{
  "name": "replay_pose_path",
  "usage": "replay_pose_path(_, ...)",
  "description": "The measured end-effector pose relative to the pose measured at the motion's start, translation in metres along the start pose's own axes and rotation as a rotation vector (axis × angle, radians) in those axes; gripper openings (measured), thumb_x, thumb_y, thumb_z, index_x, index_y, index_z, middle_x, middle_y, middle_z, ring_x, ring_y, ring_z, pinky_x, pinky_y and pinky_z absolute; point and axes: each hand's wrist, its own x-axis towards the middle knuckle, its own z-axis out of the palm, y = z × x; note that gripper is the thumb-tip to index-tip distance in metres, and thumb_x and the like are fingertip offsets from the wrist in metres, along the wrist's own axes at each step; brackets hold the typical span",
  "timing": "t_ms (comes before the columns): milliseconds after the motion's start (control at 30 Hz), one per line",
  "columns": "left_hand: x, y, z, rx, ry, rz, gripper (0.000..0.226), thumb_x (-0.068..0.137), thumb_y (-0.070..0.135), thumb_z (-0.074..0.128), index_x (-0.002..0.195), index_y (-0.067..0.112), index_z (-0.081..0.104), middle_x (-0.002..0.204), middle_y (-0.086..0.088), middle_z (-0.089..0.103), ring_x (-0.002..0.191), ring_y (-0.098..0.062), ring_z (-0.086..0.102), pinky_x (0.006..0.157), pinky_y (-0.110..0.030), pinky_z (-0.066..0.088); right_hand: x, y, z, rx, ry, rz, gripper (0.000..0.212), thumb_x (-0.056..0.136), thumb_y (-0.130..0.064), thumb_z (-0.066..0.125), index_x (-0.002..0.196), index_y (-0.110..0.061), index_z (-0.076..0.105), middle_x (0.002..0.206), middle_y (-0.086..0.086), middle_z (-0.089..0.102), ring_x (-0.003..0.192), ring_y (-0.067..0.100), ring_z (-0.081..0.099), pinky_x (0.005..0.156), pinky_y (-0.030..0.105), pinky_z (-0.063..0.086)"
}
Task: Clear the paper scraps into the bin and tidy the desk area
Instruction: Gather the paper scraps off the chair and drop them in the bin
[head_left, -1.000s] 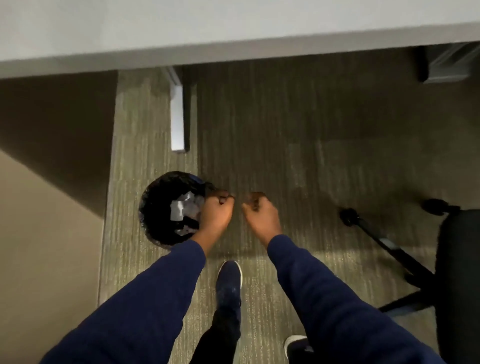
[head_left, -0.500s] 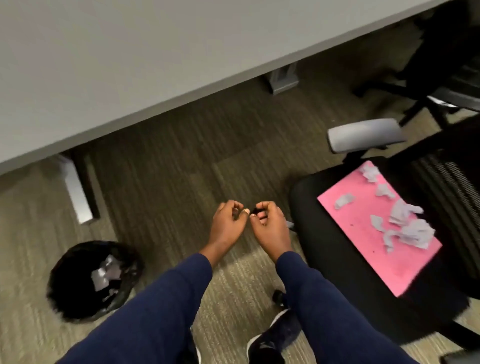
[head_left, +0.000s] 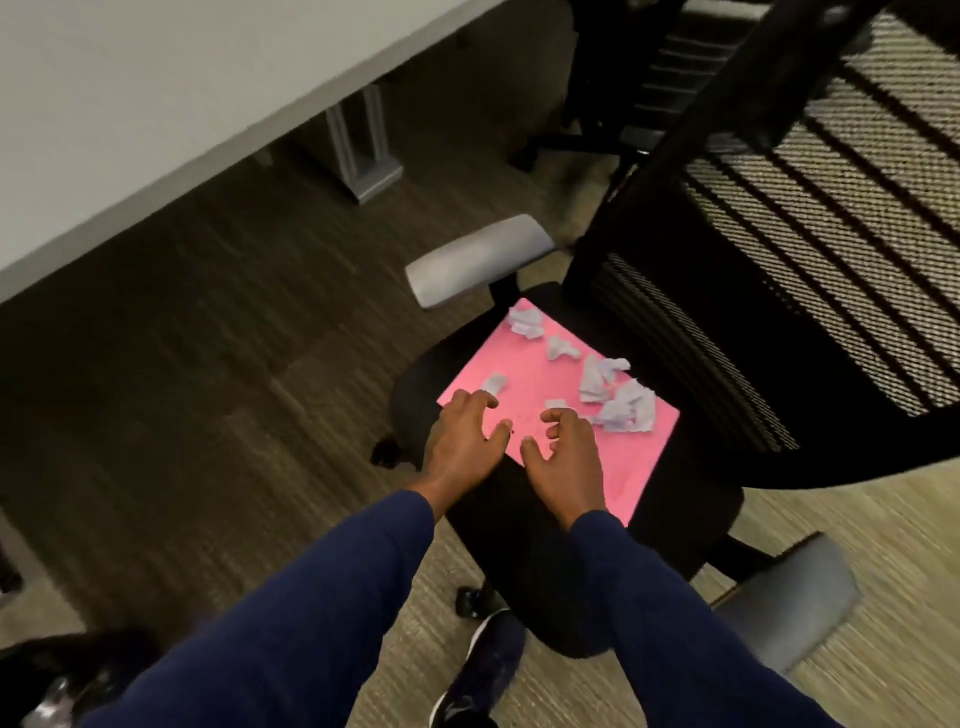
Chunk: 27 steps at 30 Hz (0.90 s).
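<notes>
A pink sheet lies on the black seat of an office chair. Several pale crumpled paper scraps are strewn over its far half, one small scrap just beyond my left fingertips. My left hand hovers over the sheet's near-left corner, fingers spread and curled, holding nothing. My right hand is beside it over the sheet, fingers apart and empty, close to the largest clump of scraps. The black-lined bin shows at the bottom left corner, with pale scraps inside.
The grey desk top runs across the upper left, its leg on the dark carpet. The chair's mesh back rises at the right, grey armrests on both sides. My shoe stands by the chair base.
My view swung right from the bin to the chair. Both hands left the bin, moved over the pink sheet and went from closed to spread fingers.
</notes>
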Motion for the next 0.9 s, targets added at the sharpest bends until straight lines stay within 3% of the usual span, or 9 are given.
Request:
replay_pose_path(167, 0.025, 0.031, 0.04, 0.33, -0.059, 0.064, 0.061, 0.092, 0.048, 0.055, 0.143, 0.019, 0.04, 0.145, -0.011, 0.04, 0.131, -0.032, 0.041, 0.104, -0.049, 0.039, 0.017, 0.045, -0.038, -0.124, 0.06, 0.08, 0.054, 0.083, -0.032, 0.071, 0.131, -0.019, 0.051, 0.135, 0.008, 0.047, 0.124, 0.028, 0.047, 0.101, 0.039, 0.042)
replay_pose_path(267, 0.039, 0.036, 0.059, 0.423, -0.126, -0.049, 0.08, 0.092, 0.056, 0.052, 0.155, 0.022, 0.017, 0.164, -0.019, 0.007, 0.149, -0.044, 0.01, 0.116, -0.062, 0.018, 0.03, 0.072, -0.05, -0.22, 0.084, 0.131, 0.07, 0.082, -0.044, 0.07, 0.142, -0.021, 0.042, 0.15, 0.01, 0.035, 0.135, 0.032, 0.038, 0.107, 0.047, 0.04)
replay_pose_path(333, 0.047, 0.034, 0.069, 0.487, -0.171, -0.121, 0.093, 0.09, 0.067, 0.047, 0.158, 0.028, -0.002, 0.165, -0.017, -0.018, 0.15, -0.048, -0.014, 0.114, -0.071, 0.004, 0.041, 0.088, -0.054, -0.273, 0.064, 0.179, 0.085, 0.081, -0.053, 0.069, 0.15, -0.023, 0.03, 0.16, 0.012, 0.021, 0.145, 0.035, 0.025, 0.114, 0.053, 0.033)
replay_pose_path(433, 0.058, 0.028, 0.082, 0.529, -0.188, -0.203, 0.104, 0.082, 0.083, 0.04, 0.156, 0.035, -0.016, 0.161, -0.015, -0.032, 0.146, -0.05, -0.024, 0.11, -0.076, 0.0, 0.061, 0.105, -0.056, -0.323, 0.032, 0.186, 0.101, 0.078, -0.065, 0.068, 0.156, -0.029, 0.015, 0.165, 0.015, 0.005, 0.152, 0.038, 0.01, 0.119, 0.057, 0.022)
replay_pose_path(533, 0.065, 0.02, 0.096, 0.492, -0.168, -0.207, 0.102, 0.081, 0.085, 0.037, 0.157, 0.036, -0.012, 0.162, -0.015, -0.029, 0.149, -0.048, -0.018, 0.112, -0.074, 0.003, 0.081, 0.117, -0.052, -0.363, -0.001, 0.163, 0.109, 0.074, -0.075, 0.064, 0.157, -0.033, 0.006, 0.166, 0.016, -0.006, 0.152, 0.043, 0.002, 0.121, 0.059, 0.017)
replay_pose_path(700, 0.071, 0.022, 0.125, 0.545, -0.085, -0.013, 0.085, 0.091, 0.072, 0.036, 0.159, 0.031, 0.004, 0.166, -0.019, -0.007, 0.152, -0.045, 0.001, 0.119, -0.064, 0.011, 0.107, 0.128, -0.046, -0.395, -0.061, 0.127, 0.108, 0.075, -0.075, 0.063, 0.157, -0.039, 0.004, 0.166, 0.017, -0.013, 0.151, 0.047, -0.003, 0.121, 0.06, 0.012)
replay_pose_path(800, 0.075, 0.022, 0.14, 0.591, -0.086, 0.102, 0.073, 0.097, 0.059, 0.038, 0.159, 0.029, 0.012, 0.166, -0.018, 0.006, 0.15, -0.042, 0.013, 0.118, -0.058, 0.021, 0.115, 0.136, -0.039, -0.433, -0.074, 0.1, 0.098, 0.08, -0.069, 0.063, 0.157, -0.039, 0.01, 0.166, 0.018, -0.006, 0.151, 0.047, 0.002, 0.12, 0.059, 0.015)
replay_pose_path(900, 0.077, 0.017, 0.148, 0.619, -0.097, 0.211, 0.062, 0.098, 0.048, 0.043, 0.154, 0.026, 0.025, 0.159, -0.016, 0.022, 0.141, -0.037, 0.026, 0.112, -0.05, 0.031, 0.112, 0.141, -0.032, -0.508, -0.021, 0.047, 0.08, 0.083, -0.062, 0.06, 0.151, -0.035, 0.028, 0.161, 0.017, 0.018, 0.145, 0.042, 0.023, 0.113, 0.056, 0.03)
